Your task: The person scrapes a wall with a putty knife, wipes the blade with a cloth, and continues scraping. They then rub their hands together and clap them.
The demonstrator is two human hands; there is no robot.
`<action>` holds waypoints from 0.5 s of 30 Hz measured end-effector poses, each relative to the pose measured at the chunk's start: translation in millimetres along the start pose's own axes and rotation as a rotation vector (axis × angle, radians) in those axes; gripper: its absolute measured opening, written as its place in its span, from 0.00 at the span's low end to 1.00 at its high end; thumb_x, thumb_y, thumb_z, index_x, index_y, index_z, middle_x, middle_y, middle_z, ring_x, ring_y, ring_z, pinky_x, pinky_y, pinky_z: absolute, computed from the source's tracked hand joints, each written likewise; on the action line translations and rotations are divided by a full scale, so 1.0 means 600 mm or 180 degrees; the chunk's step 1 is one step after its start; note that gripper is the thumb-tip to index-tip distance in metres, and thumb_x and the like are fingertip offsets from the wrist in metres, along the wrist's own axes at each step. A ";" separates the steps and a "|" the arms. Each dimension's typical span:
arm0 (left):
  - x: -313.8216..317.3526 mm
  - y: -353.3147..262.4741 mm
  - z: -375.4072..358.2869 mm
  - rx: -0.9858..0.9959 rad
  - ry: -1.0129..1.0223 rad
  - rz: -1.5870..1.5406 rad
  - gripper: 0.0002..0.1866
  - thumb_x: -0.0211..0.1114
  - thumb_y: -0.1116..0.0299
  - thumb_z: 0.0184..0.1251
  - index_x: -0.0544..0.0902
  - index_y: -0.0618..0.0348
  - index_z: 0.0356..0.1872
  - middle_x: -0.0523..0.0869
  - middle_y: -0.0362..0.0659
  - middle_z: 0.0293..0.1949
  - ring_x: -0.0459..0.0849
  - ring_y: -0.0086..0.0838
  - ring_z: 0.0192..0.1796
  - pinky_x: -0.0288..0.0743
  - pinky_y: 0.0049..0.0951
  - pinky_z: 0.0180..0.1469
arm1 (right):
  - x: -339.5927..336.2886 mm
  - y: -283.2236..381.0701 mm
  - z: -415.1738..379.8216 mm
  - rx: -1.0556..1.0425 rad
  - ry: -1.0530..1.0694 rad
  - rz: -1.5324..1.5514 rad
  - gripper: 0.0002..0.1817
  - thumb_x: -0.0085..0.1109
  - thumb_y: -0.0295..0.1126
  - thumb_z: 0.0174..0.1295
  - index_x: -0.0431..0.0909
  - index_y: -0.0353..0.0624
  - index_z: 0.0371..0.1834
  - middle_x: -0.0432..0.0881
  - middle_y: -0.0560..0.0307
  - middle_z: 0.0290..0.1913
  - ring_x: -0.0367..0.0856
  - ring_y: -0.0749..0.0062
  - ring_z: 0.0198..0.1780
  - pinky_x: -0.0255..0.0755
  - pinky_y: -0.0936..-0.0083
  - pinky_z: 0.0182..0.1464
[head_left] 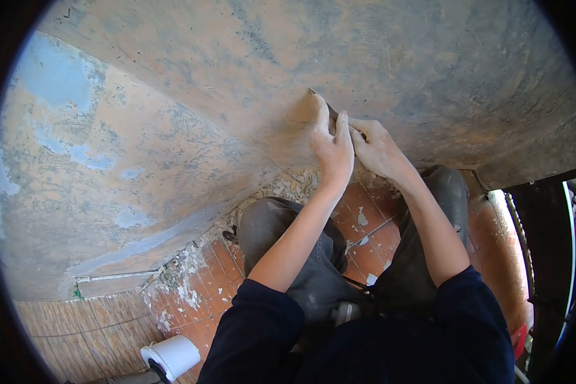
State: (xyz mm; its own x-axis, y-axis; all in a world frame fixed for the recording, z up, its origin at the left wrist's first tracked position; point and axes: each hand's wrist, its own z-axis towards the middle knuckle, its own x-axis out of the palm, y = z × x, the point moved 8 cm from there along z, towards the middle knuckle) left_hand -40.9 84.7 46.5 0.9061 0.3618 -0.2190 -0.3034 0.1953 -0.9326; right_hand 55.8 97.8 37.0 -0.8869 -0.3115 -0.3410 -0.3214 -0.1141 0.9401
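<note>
In front of me is a bare, scraped wall (237, 70) with brownish and grey patches. A thin dark scraper (331, 111) lies against it, its tip pointing up and to the left. My left hand (331, 146) is closed on the scraper, with the index finger stretched along it towards the tip. Close beside it on the right, my right hand (376, 148) grips the scraper's lower part, which is mostly hidden by the fingers. Both hands are near the wall surface.
Chips of old coating (189, 269) litter the orange tiled floor (224, 265) along the wall's foot. A white bucket (176, 355) stands at lower left, by a reed mat (89, 329). My bent knees are beneath my arms. Light blue patches (57, 77) mark the left wall.
</note>
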 end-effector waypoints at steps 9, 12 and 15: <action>-0.003 -0.001 0.003 -0.0365 -0.0090 -0.0238 0.30 0.52 0.77 0.68 0.53 0.77 0.67 0.62 0.64 0.66 0.67 0.34 0.65 0.63 0.27 0.63 | 0.002 0.006 0.009 -0.0207 0.0016 0.0012 0.16 0.43 0.34 0.65 0.74 0.31 0.42 0.77 0.41 0.26 0.71 0.70 0.28 0.68 0.69 0.35; -0.008 0.004 0.007 0.0187 -0.0329 0.0007 0.29 0.53 0.75 0.67 0.56 0.79 0.65 0.74 0.65 0.57 0.77 0.35 0.55 0.68 0.29 0.56 | 0.007 -0.004 0.012 0.0079 0.0178 -0.0032 0.17 0.40 0.33 0.62 0.76 0.34 0.44 0.79 0.32 0.33 0.78 0.42 0.35 0.71 0.60 0.41; -0.008 -0.002 0.002 0.0034 -0.0274 0.0015 0.28 0.52 0.75 0.67 0.57 0.78 0.65 0.67 0.66 0.62 0.73 0.39 0.61 0.63 0.30 0.62 | 0.007 -0.001 0.007 -0.0077 0.0145 0.0171 0.17 0.39 0.32 0.62 0.76 0.34 0.43 0.79 0.31 0.33 0.79 0.41 0.36 0.70 0.60 0.41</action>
State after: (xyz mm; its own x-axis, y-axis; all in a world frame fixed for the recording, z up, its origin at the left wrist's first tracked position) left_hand -44.9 83.8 49.2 0.8761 0.4398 -0.1976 -0.3113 0.2030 -0.9284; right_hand 50.7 100.6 35.2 -0.8865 -0.3604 -0.2904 -0.2652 -0.1186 0.9569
